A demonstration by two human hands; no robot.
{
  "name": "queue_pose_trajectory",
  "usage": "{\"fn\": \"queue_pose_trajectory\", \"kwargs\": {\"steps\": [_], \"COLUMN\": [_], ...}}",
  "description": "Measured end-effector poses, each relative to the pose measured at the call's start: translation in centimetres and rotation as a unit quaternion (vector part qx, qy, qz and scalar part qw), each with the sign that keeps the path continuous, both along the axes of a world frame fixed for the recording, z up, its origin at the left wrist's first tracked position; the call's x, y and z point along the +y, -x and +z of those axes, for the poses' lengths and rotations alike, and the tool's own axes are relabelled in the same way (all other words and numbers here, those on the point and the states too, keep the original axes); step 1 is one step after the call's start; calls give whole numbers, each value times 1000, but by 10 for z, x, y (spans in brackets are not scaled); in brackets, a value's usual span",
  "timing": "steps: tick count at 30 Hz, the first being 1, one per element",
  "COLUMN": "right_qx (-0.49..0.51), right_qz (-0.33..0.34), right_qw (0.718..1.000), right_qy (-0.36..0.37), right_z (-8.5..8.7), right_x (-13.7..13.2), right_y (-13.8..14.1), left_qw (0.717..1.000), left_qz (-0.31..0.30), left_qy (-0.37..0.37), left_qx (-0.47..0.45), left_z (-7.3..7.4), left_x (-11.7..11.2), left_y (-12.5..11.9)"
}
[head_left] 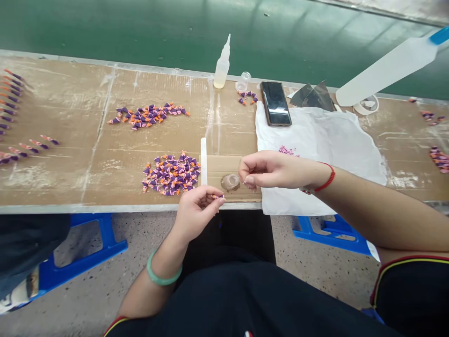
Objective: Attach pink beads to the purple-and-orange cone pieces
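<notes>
My left hand (pixel 196 208) is at the table's front edge, its fingers closed on a small purple and orange piece (pixel 216 196). My right hand (pixel 270 169) hovers over a cardboard patch, fingers pinched on something too small to make out, right beside a glue puddle (pixel 230 182). A pile of purple and orange pieces (pixel 171 173) lies just left of my hands. A white stick (pixel 203 161) rests between the pile and the puddle.
A second pile of pieces (pixel 149 115) lies farther back. A glue bottle (pixel 222 65), a small clear cap (pixel 243 81) and a phone (pixel 275 103) sit at the far edge. A white plastic bag (pixel 322 140) covers the table's right side. Finished pieces (pixel 12 93) line the left.
</notes>
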State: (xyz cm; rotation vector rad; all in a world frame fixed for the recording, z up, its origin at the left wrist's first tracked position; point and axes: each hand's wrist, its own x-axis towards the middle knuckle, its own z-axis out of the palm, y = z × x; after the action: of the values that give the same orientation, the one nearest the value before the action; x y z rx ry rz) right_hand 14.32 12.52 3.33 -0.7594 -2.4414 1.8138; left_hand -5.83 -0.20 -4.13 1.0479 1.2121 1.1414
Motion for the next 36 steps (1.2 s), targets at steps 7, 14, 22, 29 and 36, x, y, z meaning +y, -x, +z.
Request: {"fn": "queue_pose_trajectory", "kwargs": {"steps": [7, 14, 22, 29, 36], "right_qx": [-80, -155, -168, -171, -188], "right_qz": [31, 64, 73, 84, 74], "right_qw": [976, 939, 928, 922, 920], "right_qy": [-201, -299, -326, -338, -334], "right_z": [-7, -14, -10, -12, -6], "right_x": [2, 1, 1, 0, -1], "right_y": [4, 11, 15, 18, 19], "left_qw": [1000, 1000, 999, 999, 999], "left_qz": [5, 5, 6, 13, 20], "left_qy": [-24, -27, -38, -42, -39], "left_qx": [2, 4, 5, 5, -20], "left_z": [-3, -5, -7, -7, -6], "left_x": [0, -2, -2, -2, -1], "left_y": [0, 1, 1, 0, 0]}}
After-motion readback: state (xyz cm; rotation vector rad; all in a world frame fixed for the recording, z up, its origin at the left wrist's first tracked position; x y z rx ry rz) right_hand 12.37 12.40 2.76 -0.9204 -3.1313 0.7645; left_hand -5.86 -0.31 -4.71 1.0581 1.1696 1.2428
